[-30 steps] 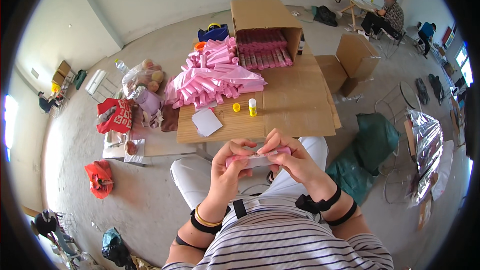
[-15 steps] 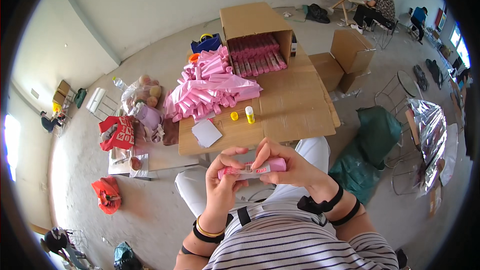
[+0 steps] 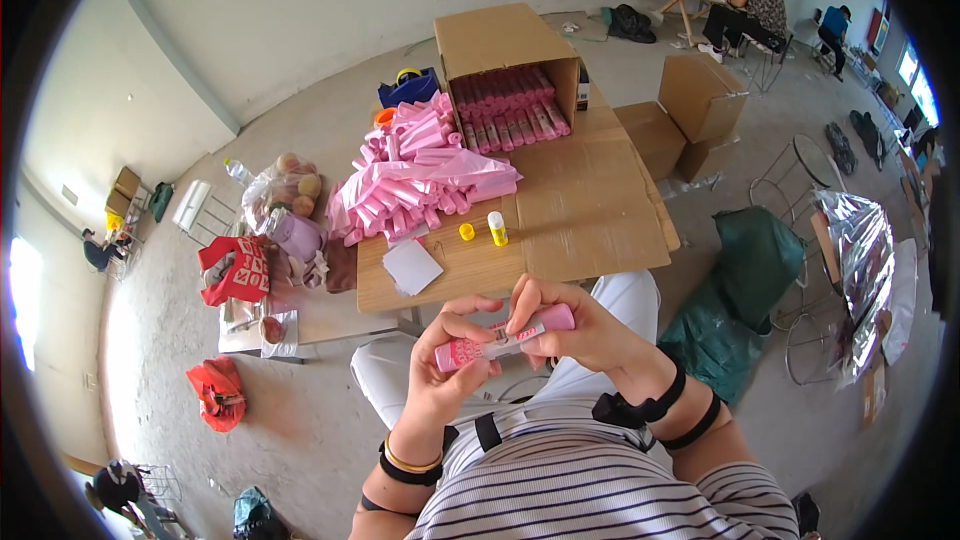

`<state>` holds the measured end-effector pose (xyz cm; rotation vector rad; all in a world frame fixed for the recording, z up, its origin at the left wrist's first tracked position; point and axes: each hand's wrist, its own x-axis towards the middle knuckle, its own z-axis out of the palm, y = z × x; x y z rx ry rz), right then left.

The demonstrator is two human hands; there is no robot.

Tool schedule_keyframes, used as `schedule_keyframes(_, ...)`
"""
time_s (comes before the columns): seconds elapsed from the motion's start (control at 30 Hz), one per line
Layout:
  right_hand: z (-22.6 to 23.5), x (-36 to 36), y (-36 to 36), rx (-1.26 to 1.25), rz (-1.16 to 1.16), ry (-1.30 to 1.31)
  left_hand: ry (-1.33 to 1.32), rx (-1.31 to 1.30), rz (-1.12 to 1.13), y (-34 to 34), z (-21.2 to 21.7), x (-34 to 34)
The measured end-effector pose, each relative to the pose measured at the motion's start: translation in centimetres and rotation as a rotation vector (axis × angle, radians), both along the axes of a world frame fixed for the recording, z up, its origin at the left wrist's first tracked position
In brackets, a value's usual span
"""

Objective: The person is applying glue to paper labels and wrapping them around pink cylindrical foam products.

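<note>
Between my two hands, above my lap, a small pink roll (image 3: 508, 342) with a printed paper label round it is held slantwise, right end higher. My left hand (image 3: 450, 345) is closed around its left end, thumb below and fingers above. The fingertips of my right hand (image 3: 560, 318) press on the label and grip the right end. Just beyond my hands, on the table, stand an uncapped yellow glue stick (image 3: 498, 230) and its yellow cap (image 3: 466, 231). A stack of white paper slips (image 3: 412, 267) lies at the table's near left.
A heap of pink rolls (image 3: 400, 190) covers the table's left side. Behind it, an open cardboard box (image 3: 505, 45) holds rows of labelled rolls. Green sacks (image 3: 735, 290) and stools stand to the right; bags (image 3: 235, 268) crowd a low bench on the left. A seated person (image 3: 755, 10) is far right.
The pink roll has tilted, its left end lower and its right end higher, and more of its printed left part shows. Both hands keep hold of it.
</note>
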<state>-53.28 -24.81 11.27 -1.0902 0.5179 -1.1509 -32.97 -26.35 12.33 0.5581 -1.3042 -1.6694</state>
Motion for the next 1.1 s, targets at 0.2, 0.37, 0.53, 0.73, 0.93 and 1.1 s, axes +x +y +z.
schedule_keyframes(0.2,0.1,0.3,0.1,0.153,-0.009,-0.084,-0.021,-0.056,0.039,0.1,-0.6,-0.1)
schedule_keyframes(0.37,-0.1,0.7,0.7,-0.217,-0.32,0.264,-0.023,0.098,0.074,-0.2,-0.1,-0.1)
schedule_keyframes(0.53,1.0,0.4,0.8,-0.688,-0.533,0.688,-0.032,0.256,0.068,-0.4,0.1,0.4)
schedule_keyframes(0.73,0.5,0.9,0.7,-0.415,-0.494,0.619,0.092,0.152,0.15,-0.5,-1.2,0.0)
schedule_keyframes(0.93,1.0,2.1,0.5,-0.12,-0.349,0.342,0.274,0.077,0.193,-0.8,-1.8,0.1)
schedule_keyframes(1.1,0.9,2.6,0.0,-0.168,-0.347,0.395,0.301,0.091,0.206,-1.6,-2.2,0.4)
